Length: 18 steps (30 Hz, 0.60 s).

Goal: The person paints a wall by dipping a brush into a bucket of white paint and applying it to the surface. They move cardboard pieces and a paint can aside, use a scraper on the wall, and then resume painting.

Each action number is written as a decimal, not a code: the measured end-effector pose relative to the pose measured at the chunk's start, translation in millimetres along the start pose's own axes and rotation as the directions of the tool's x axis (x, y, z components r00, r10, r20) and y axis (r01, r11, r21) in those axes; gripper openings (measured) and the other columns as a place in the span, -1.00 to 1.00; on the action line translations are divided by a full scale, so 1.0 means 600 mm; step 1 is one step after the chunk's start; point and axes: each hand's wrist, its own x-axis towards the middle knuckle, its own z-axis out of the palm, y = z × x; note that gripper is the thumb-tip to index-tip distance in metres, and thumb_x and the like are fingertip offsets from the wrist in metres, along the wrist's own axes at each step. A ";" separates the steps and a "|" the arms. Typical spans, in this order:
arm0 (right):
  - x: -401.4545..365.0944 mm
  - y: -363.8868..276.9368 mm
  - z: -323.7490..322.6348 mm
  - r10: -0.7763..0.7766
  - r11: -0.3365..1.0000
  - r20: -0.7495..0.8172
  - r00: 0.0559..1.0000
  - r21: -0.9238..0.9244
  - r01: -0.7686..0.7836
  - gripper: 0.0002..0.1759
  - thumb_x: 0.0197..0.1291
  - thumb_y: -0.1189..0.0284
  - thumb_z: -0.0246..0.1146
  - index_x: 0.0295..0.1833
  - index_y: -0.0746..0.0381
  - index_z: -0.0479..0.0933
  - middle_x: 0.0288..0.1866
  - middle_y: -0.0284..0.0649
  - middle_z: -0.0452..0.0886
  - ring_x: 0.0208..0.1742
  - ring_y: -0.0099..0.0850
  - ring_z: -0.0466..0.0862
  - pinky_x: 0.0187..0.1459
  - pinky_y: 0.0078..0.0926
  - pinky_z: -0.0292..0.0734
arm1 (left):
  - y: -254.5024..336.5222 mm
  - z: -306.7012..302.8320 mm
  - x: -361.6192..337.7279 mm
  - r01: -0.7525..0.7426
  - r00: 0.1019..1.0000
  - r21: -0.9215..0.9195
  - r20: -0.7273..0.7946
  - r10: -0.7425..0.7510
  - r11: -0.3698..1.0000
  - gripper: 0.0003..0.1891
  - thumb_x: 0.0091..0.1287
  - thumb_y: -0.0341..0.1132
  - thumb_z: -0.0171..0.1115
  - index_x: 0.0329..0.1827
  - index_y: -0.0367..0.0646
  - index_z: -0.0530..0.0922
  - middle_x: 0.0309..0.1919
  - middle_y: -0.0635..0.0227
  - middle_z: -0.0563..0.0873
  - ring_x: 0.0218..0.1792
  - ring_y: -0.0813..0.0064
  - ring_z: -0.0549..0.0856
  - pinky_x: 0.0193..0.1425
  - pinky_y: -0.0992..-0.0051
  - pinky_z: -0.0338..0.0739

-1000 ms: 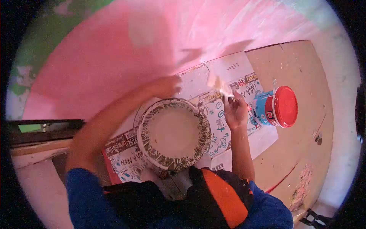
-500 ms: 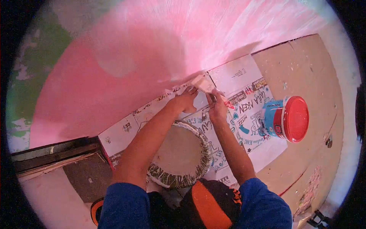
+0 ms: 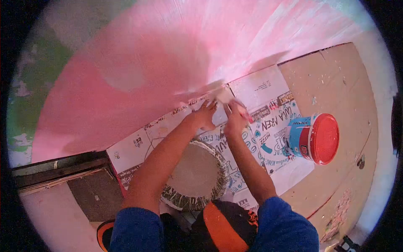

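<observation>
Both hands came closer together since the earlier frame, and the pale flat brush [image 3: 224, 95] is now at the foot of the pink wall [image 3: 138, 75], in upper centre of the frame. The right hand [image 3: 236, 117] has its grip closed on the brush; the left hand [image 3: 204, 116] is beside it with fingers apart, and whether it touches the brush one cannot tell.

An indoor room under decoration — cardboard [image 3: 275, 153] covers the floor. The wall [image 3: 163, 54] shows patchy pink paint.

Head-worn view facing forward and down over both forearms
</observation>
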 end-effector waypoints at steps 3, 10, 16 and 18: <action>-0.029 -0.088 0.096 -0.135 0.987 0.116 0.984 0.101 0.124 -0.81 -0.02 0.63 0.17 -0.23 0.35 0.38 -0.19 -0.16 0.47 -0.17 -0.39 0.53 -0.14 -0.43 0.55 | 0.000 -0.002 0.001 -0.007 1.000 0.001 -0.001 0.007 1.000 -0.01 -0.08 -0.01 0.25 0.33 -0.19 -0.13 0.36 0.33 -0.27 0.35 0.13 -0.24 0.22 -0.14 0.02; 0.009 -0.032 -0.005 -0.117 0.990 0.009 0.993 -0.073 0.118 -0.82 -0.01 0.64 0.14 -0.23 0.36 0.37 -0.23 -0.16 0.47 -0.18 -0.36 0.54 -0.12 -0.41 0.55 | -0.009 0.011 0.011 -0.016 1.000 -0.031 -0.012 0.015 0.999 0.00 -0.09 0.00 0.25 0.32 -0.25 -0.14 0.36 0.24 -0.23 0.35 0.12 -0.22 0.30 0.02 -0.01; -0.090 -0.158 0.109 -0.082 0.990 0.197 0.977 0.125 0.057 -0.80 -0.03 0.65 0.14 -0.21 0.37 0.37 -0.22 -0.17 0.48 -0.18 -0.38 0.53 -0.10 -0.35 0.53 | -0.015 0.013 0.024 -0.017 0.999 -0.007 -0.042 0.017 1.000 -0.07 -0.07 -0.07 0.17 0.34 -0.18 -0.12 0.36 0.40 -0.29 0.36 0.21 -0.25 0.20 -0.17 0.05; -0.107 -0.187 0.084 -0.090 0.979 0.185 0.979 0.199 0.053 -0.81 -0.03 0.64 0.15 -0.22 0.35 0.39 -0.22 -0.17 0.48 -0.17 -0.40 0.52 -0.10 -0.30 0.52 | -0.013 0.015 0.024 -0.056 0.997 0.138 -0.040 0.062 0.989 -0.07 -0.06 -0.07 0.16 0.34 -0.15 -0.14 0.36 0.44 -0.30 0.36 0.21 -0.24 0.19 -0.20 0.04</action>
